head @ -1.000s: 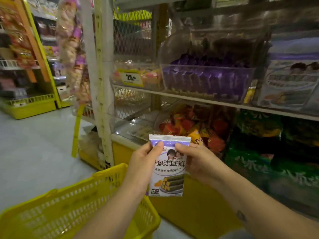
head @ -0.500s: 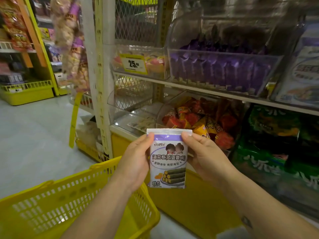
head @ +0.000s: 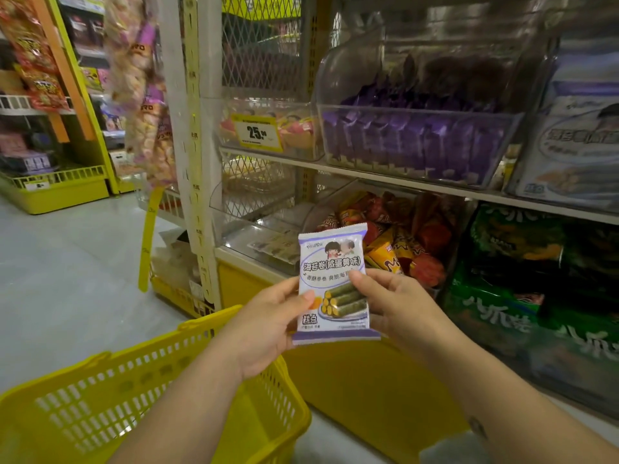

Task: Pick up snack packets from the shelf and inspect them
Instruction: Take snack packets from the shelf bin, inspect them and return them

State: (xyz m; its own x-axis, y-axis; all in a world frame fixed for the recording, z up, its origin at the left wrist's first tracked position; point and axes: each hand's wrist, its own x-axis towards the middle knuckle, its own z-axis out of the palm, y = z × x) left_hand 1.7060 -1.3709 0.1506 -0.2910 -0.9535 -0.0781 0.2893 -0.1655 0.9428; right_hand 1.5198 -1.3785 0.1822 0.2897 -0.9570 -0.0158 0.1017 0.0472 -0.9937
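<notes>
A snack packet is held up in the air between both hands, in front of the lower shelf and above its yellow base panel. The packet stands nearly upright. Its long axis runs top to bottom, with the sealed top edge pointing up towards the shelves and the purple band along its bottom edge pointing down. Its printed front faces the camera, with the text the right way up and a picture of green rolls in the lower half.

The left hand grasps the packet's left edge at about mid-height, with the thumb lying on the front and the fingers hidden behind. The right hand grips the right edge a little higher, also with the thumb on the front and the fingers behind the pack.

Behind the packet's top edge, a clear bin on the lower shelf holds red and orange packets. Green bags fill the space to the right of that bin. On the upper shelf, a clear tub holds purple packets standing in a row, and a yellow price tag hangs at the front edge to its left. A yellow basket sits low at the left, under the left forearm.
</notes>
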